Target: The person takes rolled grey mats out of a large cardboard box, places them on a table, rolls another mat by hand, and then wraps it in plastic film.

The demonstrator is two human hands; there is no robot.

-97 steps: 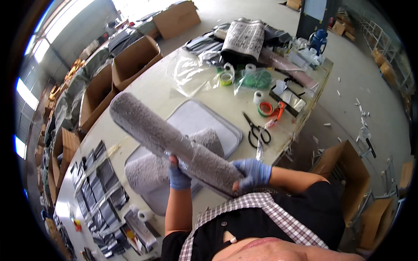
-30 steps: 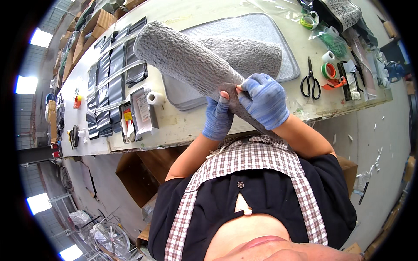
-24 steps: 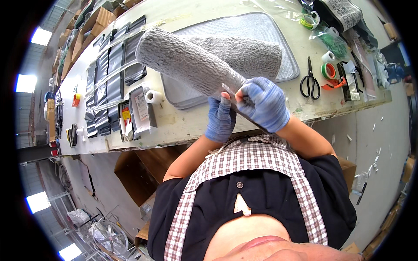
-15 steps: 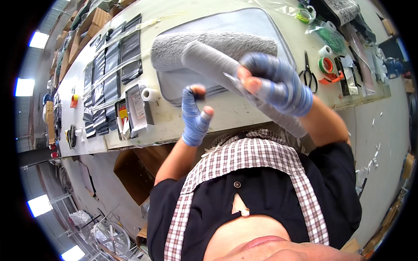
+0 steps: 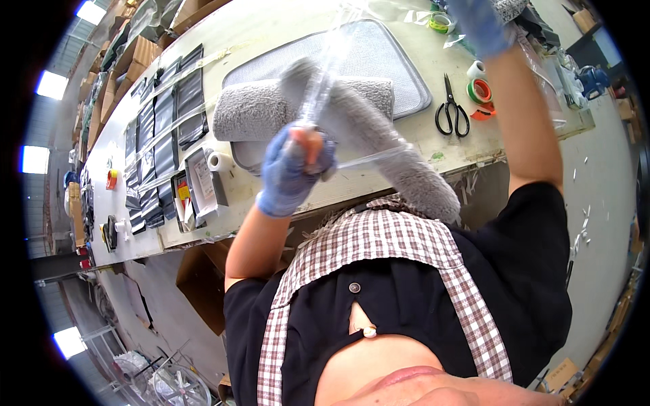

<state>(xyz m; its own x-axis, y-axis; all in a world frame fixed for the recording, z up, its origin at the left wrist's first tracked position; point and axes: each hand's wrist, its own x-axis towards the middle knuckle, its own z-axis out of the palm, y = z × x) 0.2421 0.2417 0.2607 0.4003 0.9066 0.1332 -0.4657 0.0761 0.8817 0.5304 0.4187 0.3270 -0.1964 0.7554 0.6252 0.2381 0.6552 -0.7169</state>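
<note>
My left hand (image 5: 294,169), in a blue glove with bare fingertips, is closed on clear plastic film (image 5: 318,101). The film stretches up from the fist, and a thin strand runs right across a grey plush roll (image 5: 399,152). This roll slants over the table edge toward my apron, its far end blurred. Behind it a second grey plush roll (image 5: 247,111) lies on flat grey mats (image 5: 399,57). My right hand (image 5: 481,27) reaches out to the far right, near a green tape roll (image 5: 441,23); its fingers are blurred and partly cut off by the upper edge.
Black scissors (image 5: 450,111) lie at the right beside an orange tape roll (image 5: 479,90) and a white roll (image 5: 476,70). On the left are dark flat packets (image 5: 159,135), an open grey box (image 5: 204,179) and another white roll (image 5: 219,162). A cardboard box (image 5: 200,284) stands below the table.
My right hand has let go of the plush roll and swung to the upper right. My left hand, open before, has closed on clear film. The roll now shows its fluffy side.
</note>
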